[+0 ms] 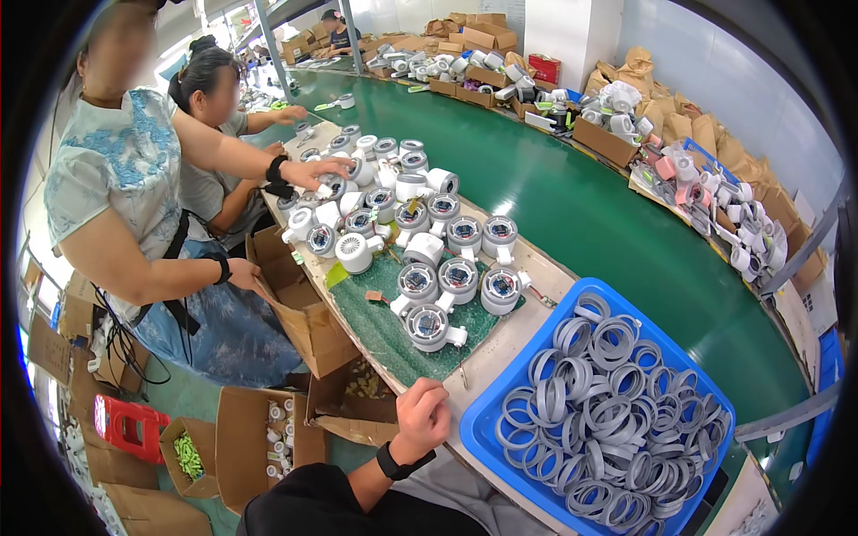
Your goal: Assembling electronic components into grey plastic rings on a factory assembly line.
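My left hand, with a black band on its wrist, is closed with curled fingers at the near edge of the worktable. Whatever its fingers might hold is hidden. Just beyond it, a white-and-grey round device with an exposed circuit board lies on a green mat, a thin wire hanging from its neck. Several similar devices crowd the mat. To the hand's right stands a blue tray heaped with grey rings. My right hand is out of view.
A standing person at the left reaches over the devices and grips a cardboard box. Another person sits behind. Open boxes and a red plastic stool-like thing lie below. Parts and cartons line the far wall.
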{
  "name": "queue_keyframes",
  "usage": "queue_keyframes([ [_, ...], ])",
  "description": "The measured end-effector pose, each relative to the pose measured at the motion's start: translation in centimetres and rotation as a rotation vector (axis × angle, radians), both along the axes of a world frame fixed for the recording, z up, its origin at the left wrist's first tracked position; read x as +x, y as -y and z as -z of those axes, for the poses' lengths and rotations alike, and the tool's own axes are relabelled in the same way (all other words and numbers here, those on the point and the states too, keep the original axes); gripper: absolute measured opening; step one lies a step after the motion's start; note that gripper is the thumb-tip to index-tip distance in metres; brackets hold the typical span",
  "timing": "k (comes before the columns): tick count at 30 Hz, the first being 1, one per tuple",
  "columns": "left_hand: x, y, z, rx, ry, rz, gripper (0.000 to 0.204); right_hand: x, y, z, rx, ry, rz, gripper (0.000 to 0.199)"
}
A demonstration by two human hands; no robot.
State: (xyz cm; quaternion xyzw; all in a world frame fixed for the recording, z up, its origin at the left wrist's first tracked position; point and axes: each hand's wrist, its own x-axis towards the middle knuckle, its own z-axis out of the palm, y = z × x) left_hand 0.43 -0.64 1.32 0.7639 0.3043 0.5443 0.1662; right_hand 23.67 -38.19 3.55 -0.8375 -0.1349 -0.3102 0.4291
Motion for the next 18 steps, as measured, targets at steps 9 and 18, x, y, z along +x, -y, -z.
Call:
queue_keyframes([
  [9, -0.29, -0.35, 0.13, -0.009, -0.006, 0.003, 0.02, -0.39, -0.33, 0.08, 0.008, -0.022, 0.003, 0.027],
  [18, 0.1, 0.15, -0.23, -0.04, -0.039, 0.037, 0.02, -0.46, 0.18, -0.41, -0.022, -0.059, 0.06, 0.027],
])
